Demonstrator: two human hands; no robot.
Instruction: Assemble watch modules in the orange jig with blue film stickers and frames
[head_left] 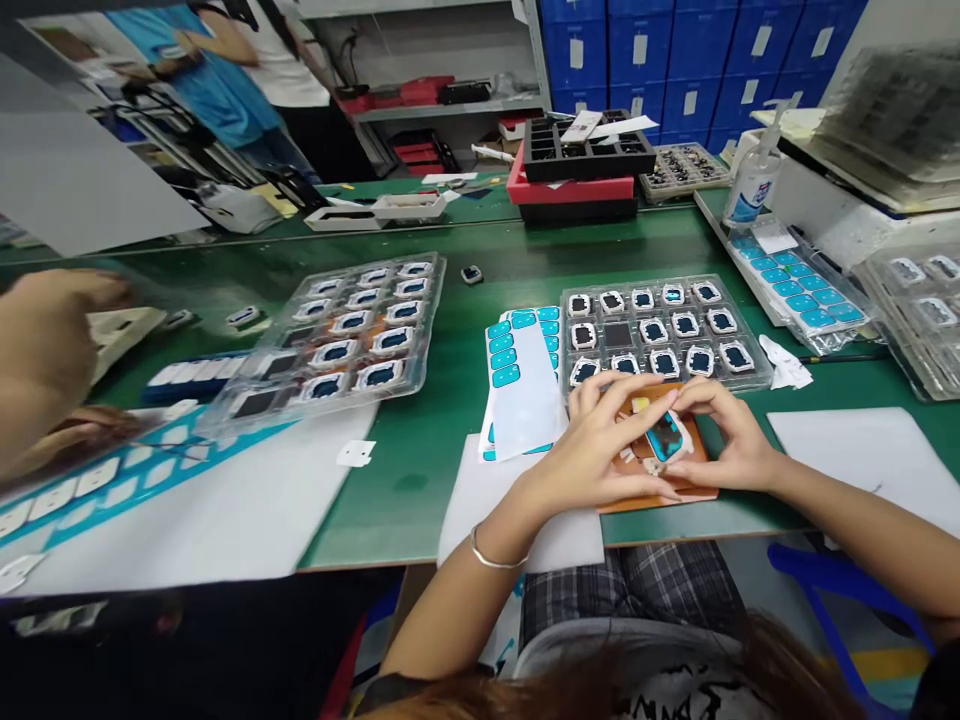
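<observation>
We note the left hand (pixel 604 440) and right hand (pixel 727 440) pinching a white-edged casing (pixel 666 436) between their fingers, over an orange block (pixel 701 490), just nearer than the clear tray (pixel 619 335) beside blue-stickered sheets (pixel 505 375).

The frame (pixel 664 437) I hold is white around a dark face edged in teal, against an orange-brown block (pixel 703 428). My bracelet (pixel 495 560) is silver, my trousers (pixel 574 598) dark plaid. My tabletop (pixel 405 490) is green; to my left, sticker sheets (pixel 505 376) show teal on white. Far right, bins (pixel 638 75) are blue with white labels (pixel 640 49); a far tray (pixel 551 160) is black over a red box (pixel 577 192).
</observation>
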